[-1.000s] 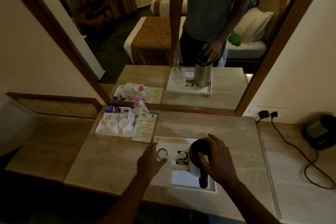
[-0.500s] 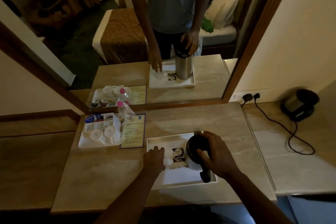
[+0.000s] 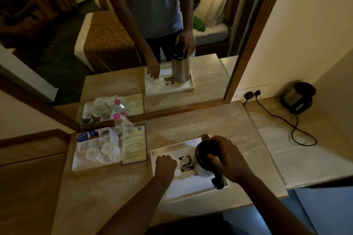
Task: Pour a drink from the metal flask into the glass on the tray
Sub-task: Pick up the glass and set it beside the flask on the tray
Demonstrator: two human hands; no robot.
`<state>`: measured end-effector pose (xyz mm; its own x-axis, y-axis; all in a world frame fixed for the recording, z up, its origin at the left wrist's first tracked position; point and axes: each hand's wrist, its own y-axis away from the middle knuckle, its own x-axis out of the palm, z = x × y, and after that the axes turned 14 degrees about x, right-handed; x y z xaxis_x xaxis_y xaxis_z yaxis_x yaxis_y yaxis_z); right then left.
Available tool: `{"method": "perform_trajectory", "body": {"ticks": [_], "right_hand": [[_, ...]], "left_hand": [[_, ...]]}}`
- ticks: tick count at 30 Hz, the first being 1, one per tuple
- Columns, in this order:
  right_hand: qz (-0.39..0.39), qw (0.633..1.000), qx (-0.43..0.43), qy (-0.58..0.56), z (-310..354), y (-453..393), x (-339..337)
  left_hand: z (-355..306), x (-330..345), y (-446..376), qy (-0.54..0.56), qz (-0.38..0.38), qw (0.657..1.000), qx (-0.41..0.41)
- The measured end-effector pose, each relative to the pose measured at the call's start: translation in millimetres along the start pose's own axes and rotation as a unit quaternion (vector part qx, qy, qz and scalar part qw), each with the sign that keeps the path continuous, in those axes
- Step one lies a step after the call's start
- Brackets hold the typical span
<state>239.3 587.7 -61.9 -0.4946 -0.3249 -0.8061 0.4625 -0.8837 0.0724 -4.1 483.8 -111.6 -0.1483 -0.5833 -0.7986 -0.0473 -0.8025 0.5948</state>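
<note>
Flask [image 3: 205,160] stood on the tray [image 3: 188,187], right hand [image 3: 228,159] grasping its lid, left hand [image 3: 165,164] at nine o'clock covering the glass, grip unclear.

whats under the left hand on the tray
The left hand is closed over the spot on the white tray, left of the metal flask. Whatever it covers is hidden directly; the mirror shows a glass beneath it.

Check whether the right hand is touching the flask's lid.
Touching. In the head view, the right hand lies on the black lid of the metal flask, fingers draped across it with no gap.
</note>
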Motion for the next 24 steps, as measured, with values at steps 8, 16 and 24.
{"method": "perform_trajectory", "body": {"ticks": [8, 16, 24], "right_hand": [[0.003, 1.0, 0.005, -0.008, -1.7, -3.1, 1.1], [0.015, 1.0, -0.001, -0.003, -1.3, -4.2, 0.4], [0.025, 1.0, 0.003, 0.004, 0.8, -3.3, -1.3]], "left_hand": [[25.7, 18.6, 32.3, 0.432, -0.131, 0.869, -0.203], [22.5, 46.7, 45.3, 0.818, -0.193, 0.461, -0.285], [20.6, 46.8, 41.5, 0.771, -0.23, 0.552, -0.222]]}}
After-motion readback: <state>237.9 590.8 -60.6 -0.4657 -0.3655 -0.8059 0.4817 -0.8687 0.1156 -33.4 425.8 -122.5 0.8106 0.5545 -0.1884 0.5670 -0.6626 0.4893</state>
